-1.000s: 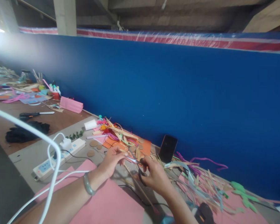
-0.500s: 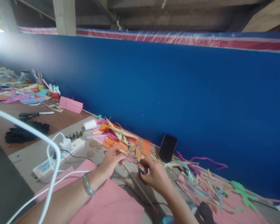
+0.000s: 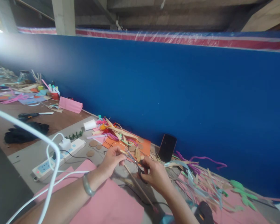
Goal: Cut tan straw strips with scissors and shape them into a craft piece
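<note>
Left hand (image 3: 114,158): fingers pinching a pale sliver (image 3: 123,151)
Right hand (image 3: 156,172): gripping black-handled scissors (image 3: 132,157), blades by the sliver, over grey bench (image 3: 25,163)
Phone (image 3: 167,147): leaning on blue partition (image 3: 142,77), beyond right hand
White cable (image 3: 58,157): loops across, in front of power strip (image 3: 77,144)

Mat'ls/finish: mixed matt + glossy.
Scissors (image 3: 136,162): metal, blk plastic-look grips; pink sheet (image 3: 112,202): matt ppr; phone (image 3: 167,147): glossy, dk; bangle (image 3: 87,186): smooth, polished; pwr strip (image 3: 77,145): wht plastic; blk bundle (image 3: 26,133): matt cloth; blue panel (image 3: 142,81): smooth.
</note>
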The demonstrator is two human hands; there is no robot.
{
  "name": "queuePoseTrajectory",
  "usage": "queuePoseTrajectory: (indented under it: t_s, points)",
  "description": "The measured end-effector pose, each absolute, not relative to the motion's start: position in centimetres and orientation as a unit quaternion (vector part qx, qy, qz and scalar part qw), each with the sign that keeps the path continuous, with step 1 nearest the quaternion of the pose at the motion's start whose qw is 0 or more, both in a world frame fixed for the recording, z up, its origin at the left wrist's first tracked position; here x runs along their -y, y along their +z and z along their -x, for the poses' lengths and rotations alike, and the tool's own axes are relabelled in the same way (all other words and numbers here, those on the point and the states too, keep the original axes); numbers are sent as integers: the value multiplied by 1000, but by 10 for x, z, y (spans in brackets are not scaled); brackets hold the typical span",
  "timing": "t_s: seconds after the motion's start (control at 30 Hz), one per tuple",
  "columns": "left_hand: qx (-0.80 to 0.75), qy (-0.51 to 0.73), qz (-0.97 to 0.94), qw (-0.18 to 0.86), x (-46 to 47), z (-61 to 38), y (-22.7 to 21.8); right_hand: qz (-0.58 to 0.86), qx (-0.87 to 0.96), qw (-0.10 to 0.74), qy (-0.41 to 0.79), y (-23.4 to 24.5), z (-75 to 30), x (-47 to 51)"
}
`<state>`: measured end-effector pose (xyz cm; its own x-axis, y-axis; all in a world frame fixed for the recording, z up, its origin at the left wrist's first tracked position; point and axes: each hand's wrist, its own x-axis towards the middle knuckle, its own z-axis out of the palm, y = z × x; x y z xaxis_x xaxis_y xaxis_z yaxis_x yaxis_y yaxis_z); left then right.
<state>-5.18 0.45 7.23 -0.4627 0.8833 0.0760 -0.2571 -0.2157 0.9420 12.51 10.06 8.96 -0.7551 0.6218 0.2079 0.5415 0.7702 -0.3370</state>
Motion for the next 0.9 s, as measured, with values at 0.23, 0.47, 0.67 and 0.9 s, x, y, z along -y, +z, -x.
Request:
queuePoseTrajectory:
  t_s: [0.23, 0.47, 0.67, 0.9]
  points:
    - [-471, 711, -330, 405, -4, 51, 73, 315, 925, 167, 134, 88, -126, -101]
    - [-467, 710, -337, 406, -4, 52, 70, 309, 927, 162, 136, 88, -127, -102]
    - [-468, 712, -330, 407, -4, 51, 73, 315, 925, 163, 135, 86, -127, -103]
    - [-468, 714, -324, 408, -5, 51, 70, 323, 925, 149, 133, 86, -127, -104]
